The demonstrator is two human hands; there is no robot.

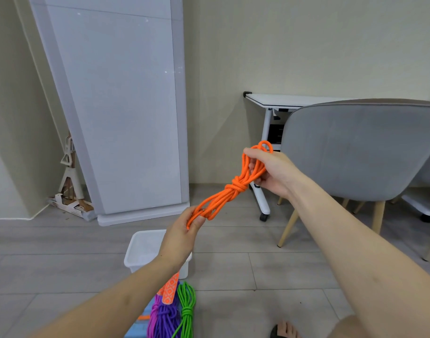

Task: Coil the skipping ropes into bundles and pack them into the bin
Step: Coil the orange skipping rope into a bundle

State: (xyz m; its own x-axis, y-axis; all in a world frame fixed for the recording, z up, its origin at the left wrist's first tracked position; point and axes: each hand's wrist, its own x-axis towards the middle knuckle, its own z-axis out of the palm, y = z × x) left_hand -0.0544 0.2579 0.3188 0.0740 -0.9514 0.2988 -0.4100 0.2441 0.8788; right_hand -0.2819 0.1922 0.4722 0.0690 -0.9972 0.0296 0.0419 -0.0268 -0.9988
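Grey upholstered chair w/ wood legs (360,152) sits at your right, white folding desk (282,101) behind it. Below your arms, the white plastic bin (142,252) stands on the floor, open side up. Between your hands, the knotted orange skipping rope bundle (231,189) stretches in mid-air above the bin. Your right hand (270,172) curls round its upper loops; your left hand (182,235) pinches the lower loops. Purple (166,318) & green rope bundles (187,311) lie near you, just this side of the bin.
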